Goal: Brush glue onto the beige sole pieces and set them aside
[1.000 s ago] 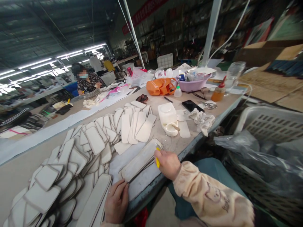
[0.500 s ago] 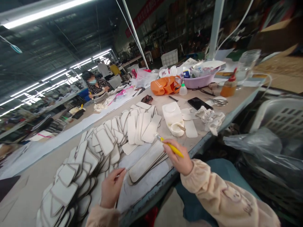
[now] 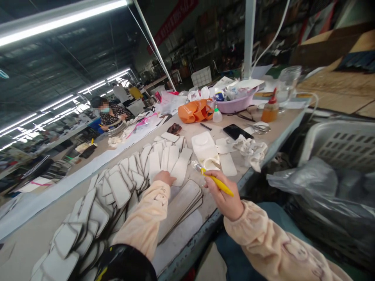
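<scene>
My right hand [image 3: 224, 195] is closed around the yellow handle of a brush [image 3: 219, 184], its bristle end pointing up and left near a white glue pot [image 3: 211, 164]. My left hand [image 3: 164, 178] reaches across to the near end of the fanned white panels [image 3: 180, 166], fingers curled at the lower edge of one panel; its fingertips are partly hidden. Below, a stack of long grey-white strips [image 3: 183, 203] lies on a pale sheet, partly behind the left sleeve. Many more rounded white panels [image 3: 119, 189] with dark edges overlap in a long row at left.
Beyond the pot are a black phone [image 3: 238, 132], a crumpled cloth [image 3: 250, 150], an orange bag [image 3: 196, 111], a purple basin [image 3: 236, 104] and a red-tipped bottle [image 3: 269, 109]. A grey plastic crate [image 3: 342, 140] stands right. A person [image 3: 109, 113] works across the table.
My left hand has moved forward from beside the strip stack to the fanned panels. The right hand keeps the brush, its tip now lifted off the strips. The view has shifted slightly right.
</scene>
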The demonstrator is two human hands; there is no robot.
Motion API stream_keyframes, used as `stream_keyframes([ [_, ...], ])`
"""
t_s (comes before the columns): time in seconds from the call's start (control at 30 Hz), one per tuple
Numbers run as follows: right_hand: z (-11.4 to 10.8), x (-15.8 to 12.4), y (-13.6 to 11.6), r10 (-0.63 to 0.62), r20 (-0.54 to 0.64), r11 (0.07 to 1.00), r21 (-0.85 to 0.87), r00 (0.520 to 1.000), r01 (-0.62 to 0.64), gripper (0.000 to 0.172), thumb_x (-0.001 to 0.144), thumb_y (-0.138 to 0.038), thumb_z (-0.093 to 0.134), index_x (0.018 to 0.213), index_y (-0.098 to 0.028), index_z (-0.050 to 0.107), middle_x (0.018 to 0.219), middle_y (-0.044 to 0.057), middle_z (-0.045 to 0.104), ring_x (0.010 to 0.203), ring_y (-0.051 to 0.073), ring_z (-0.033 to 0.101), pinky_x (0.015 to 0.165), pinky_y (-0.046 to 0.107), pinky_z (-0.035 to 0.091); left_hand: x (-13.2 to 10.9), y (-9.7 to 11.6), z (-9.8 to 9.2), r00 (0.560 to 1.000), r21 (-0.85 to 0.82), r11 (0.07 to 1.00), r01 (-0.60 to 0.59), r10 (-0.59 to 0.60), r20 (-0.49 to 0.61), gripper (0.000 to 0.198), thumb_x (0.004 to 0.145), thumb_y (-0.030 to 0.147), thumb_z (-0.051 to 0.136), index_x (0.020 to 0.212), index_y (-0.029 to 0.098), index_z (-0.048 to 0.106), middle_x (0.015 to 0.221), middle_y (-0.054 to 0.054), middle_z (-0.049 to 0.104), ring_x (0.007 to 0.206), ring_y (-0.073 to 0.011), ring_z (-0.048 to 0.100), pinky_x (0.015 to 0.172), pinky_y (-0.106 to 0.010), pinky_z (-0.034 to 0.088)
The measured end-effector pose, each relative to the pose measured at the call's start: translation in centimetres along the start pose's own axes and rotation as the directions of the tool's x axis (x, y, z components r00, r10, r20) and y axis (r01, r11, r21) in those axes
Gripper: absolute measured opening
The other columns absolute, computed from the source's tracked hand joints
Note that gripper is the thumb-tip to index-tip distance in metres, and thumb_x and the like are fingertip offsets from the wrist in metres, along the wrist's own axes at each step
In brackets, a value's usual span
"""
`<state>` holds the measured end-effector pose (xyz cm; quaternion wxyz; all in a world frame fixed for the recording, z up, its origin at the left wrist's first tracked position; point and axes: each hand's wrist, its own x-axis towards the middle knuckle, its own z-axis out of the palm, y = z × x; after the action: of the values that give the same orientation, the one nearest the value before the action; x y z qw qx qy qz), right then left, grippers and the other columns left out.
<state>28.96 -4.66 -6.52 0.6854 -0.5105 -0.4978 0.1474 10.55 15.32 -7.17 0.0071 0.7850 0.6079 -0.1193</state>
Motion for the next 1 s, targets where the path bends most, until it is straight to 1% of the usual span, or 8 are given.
stream_keyframes([
  [0.1,-0.3,0.2,0.2,-0.005,0.003,1.0,-0.007,1.0,0.005,0.013,0.093,-0.025,0.052,0.103,-0.02,0.06,0.075,0.0,0.065,0.064,0.013,0.066,0.062,0.024,0.051,0.3,0.2,0.5,0.999,0.016,0.999,0.046,-0.046,0.013,0.033,0.075,0.046,0.063,0.088,0.018,0.073,0.107,-0.016,0.069,0.1,-0.0276,0.064,0.082,-0.033,0.048],
  [0.27,-0.1,0.0,0.5,-0.033,0.01,0.999,-0.033,0.999,0.033,0.013,0.092,-0.024,0.053,0.103,-0.02,0.059,0.088,0.003,0.068,0.074,0.014,0.068,0.07,0.025,0.053,0.1,0.1,0.9,0.992,-0.025,0.992,0.122,-0.122,0.009,0.04,0.075,0.048,0.062,0.1,0.019,0.071,0.117,-0.015,0.066,0.1,-0.0263,0.064,0.08,-0.031,0.048],
  [0.33,0.1,-0.2,0.6,-0.045,0.02,0.998,-0.036,0.999,0.046,0.014,0.092,-0.024,0.053,0.104,-0.02,0.059,0.09,0.003,0.067,0.076,0.014,0.068,0.072,0.025,0.053,0.3,0.0,1.0,0.99,-0.051,0.989,0.142,-0.141,0.022,0.039,0.074,0.047,0.063,0.099,0.019,0.071,0.113,-0.014,0.067,0.099,-0.0253,0.065,0.079,-0.029,0.047],
  [0.47,0.2,-0.5,0.9,-0.052,0.027,0.997,-0.046,0.998,0.053,0.014,0.092,-0.023,0.053,0.105,-0.02,0.058,0.092,0.004,0.067,0.078,0.014,0.069,0.074,0.025,0.053,0.9,0.1,1.0,0.985,-0.104,0.981,0.166,-0.161,0.054,0.028,0.071,0.041,0.069,0.089,0.02,0.071,0.098,-0.01,0.072,0.093,-0.0229,0.067,0.073,-0.026,0.046],
  [0.6,0.3,-0.5,1.0,-0.044,0.043,0.998,-0.052,0.998,0.046,0.014,0.092,-0.023,0.053,0.105,-0.02,0.058,0.089,0.003,0.068,0.079,0.015,0.069,0.074,0.025,0.053,0.7,0.0,1.1,0.985,-0.162,0.972,0.173,-0.171,0.023,0.026,0.07,0.038,0.07,0.087,0.019,0.067,0.095,-0.008,0.073,0.09,-0.0216,0.067,0.07,-0.026,0.045],
  [0.7,0.4,-0.5,1.0,-0.046,0.051,0.997,-0.056,0.998,0.049,0.013,0.092,-0.023,0.054,0.104,-0.021,0.059,0.089,0.004,0.068,0.079,0.015,0.069,0.075,0.025,0.053,0.0,-0.6,1.2,0.983,-0.215,0.962,0.17,-0.18,-0.025,0.024,0.072,0.039,0.068,0.087,0.021,0.065,0.092,-0.005,0.072,0.088,-0.0212,0.066,0.07,-0.027,0.044],
  [0.83,0.6,-0.8,1.3,-0.051,0.074,0.997,-0.057,0.996,0.055,0.014,0.092,-0.023,0.054,0.105,-0.021,0.058,0.089,0.003,0.068,0.079,0.015,0.069,0.074,0.025,0.053,-0.9,-2.4,1.0,0.98,-0.285,0.946,0.152,-0.183,-0.083,0.022,0.072,0.041,0.068,0.083,0.022,0.065,0.091,-0.003,0.072,0.089,-0.0218,0.065,0.072,-0.028,0.043],
  [1.0,1.0,-1.1,1.7,-0.046,0.102,0.997,-0.059,0.994,0.052,0.014,0.092,-0.023,0.054,0.105,-0.022,0.059,0.087,0.003,0.068,0.079,0.015,0.068,0.073,0.026,0.052,-1.3,-4.3,0.4,0.968,-0.409,0.903,0.13,-0.205,-0.145,0.027,0.066,0.033,0.074,0.087,0.019,0.066,0.086,-0.006,0.071,0.085,-0.0243,0.065,0.073,-0.032,0.045],
])
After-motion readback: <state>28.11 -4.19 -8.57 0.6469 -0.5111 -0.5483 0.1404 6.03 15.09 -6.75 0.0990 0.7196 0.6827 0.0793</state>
